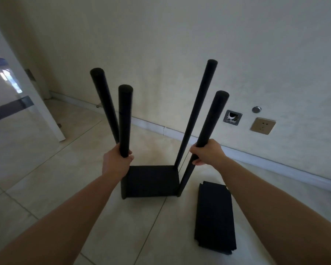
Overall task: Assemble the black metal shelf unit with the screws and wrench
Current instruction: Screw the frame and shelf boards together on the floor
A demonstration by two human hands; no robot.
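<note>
You are looking down at a pale tiled floor [46, 169] that meets a cream wall [180, 35]; the black shelf unit [151, 180] stands on that floor in front of you, and everything else is placed from it. Its bottom shelf panel sits low, with four black posts rising from its corners; the two far posts [197, 111] lean toward the wall, one at the left and one at the right. To the left of the unit a white door [27, 111] stands open; just right of the unit a stack of flat black shelf panels [215, 219] lies on the tiles, near it but not touching. Your left hand [117, 161] is wrapped round the near left post [125, 119], gripping it low, just above the bottom panel; your right hand [205, 153] is curled round the near right post [210, 121] at about the same height, fingers closed on the tube. Beyond the unit to the right, low on the wall, you see a brass-coloured socket [263, 125]; beside it an open square wall box [232, 117]; above and between them a small round metal cap [256, 109].
</note>
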